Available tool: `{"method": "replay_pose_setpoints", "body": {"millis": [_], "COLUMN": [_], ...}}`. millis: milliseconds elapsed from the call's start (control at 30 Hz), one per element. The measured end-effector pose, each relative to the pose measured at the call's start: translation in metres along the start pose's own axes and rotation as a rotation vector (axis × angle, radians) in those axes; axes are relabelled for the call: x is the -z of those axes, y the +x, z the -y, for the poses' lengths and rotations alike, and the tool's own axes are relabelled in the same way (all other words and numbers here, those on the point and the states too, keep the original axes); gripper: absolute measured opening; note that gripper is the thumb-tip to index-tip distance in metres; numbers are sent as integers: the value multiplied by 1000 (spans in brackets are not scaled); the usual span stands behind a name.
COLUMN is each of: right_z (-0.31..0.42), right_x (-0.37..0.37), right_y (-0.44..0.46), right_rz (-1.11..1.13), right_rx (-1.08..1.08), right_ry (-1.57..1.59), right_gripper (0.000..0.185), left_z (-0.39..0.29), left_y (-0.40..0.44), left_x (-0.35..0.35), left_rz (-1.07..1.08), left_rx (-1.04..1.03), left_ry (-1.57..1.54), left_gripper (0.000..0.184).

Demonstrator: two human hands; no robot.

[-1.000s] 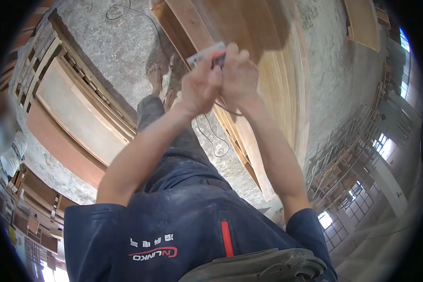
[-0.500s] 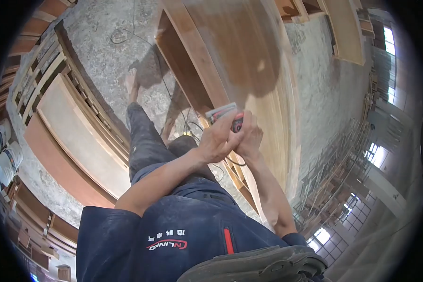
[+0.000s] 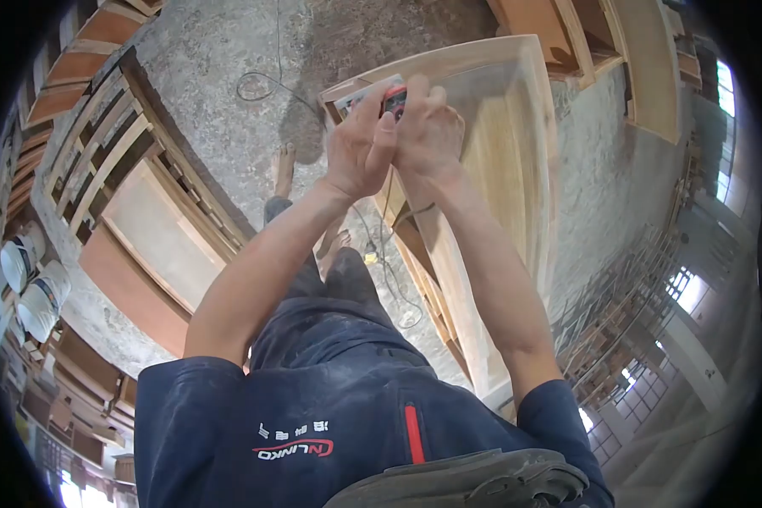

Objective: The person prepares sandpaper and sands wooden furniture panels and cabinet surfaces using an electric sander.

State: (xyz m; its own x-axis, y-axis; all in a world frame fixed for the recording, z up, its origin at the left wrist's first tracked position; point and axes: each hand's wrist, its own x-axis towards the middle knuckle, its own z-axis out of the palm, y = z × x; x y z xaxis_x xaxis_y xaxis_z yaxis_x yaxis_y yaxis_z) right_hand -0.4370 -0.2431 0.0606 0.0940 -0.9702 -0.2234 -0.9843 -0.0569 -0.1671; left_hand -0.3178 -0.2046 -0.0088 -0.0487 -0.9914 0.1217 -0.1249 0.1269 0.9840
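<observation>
Hands (image 3: 427, 135) moved tool (image 3: 394, 98) to far corner of open-sided wooden case (image 3: 499, 165).

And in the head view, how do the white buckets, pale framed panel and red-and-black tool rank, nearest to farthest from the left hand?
1. Red-and-black tool: in the grip of the left hand.
2. Pale framed panel: off to the left.
3. White buckets: beyond the panel, farther left.
</observation>
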Motion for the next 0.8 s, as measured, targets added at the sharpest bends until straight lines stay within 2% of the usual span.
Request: {"method": "replay_pose_setpoints", "body": {"millis": [100, 300, 533, 633, 667, 800], "right_z": [2, -22, -73, -92, -101, -135], "right_x": [10, 14, -4, -4, -6, -21], "right_y": [-9, -74, -177, -219, -235, -304], "right_rz": [102, 213, 222, 270, 273, 253], "right_rx": [-39, -166, -255, -283, -295, -360], "right_ry": [-1, 15, 26, 34, 35, 57], "right_gripper": [57, 54, 56, 56, 57, 61], "left_z": [-3, -20, -53, -59, -60, -70], "left_y": [-6, -67, -145, -181, -195, -244], "left_x": [3, -29, -68, -91, -102, -133], "left_rz": [110, 214, 411, 458, 482, 618], "left_rx": [87, 96, 209, 130, 188, 243], "left_ry": [-2, -68, -178, -163, -254, -282], "left_gripper": [57, 58, 68, 69, 71, 71]}}
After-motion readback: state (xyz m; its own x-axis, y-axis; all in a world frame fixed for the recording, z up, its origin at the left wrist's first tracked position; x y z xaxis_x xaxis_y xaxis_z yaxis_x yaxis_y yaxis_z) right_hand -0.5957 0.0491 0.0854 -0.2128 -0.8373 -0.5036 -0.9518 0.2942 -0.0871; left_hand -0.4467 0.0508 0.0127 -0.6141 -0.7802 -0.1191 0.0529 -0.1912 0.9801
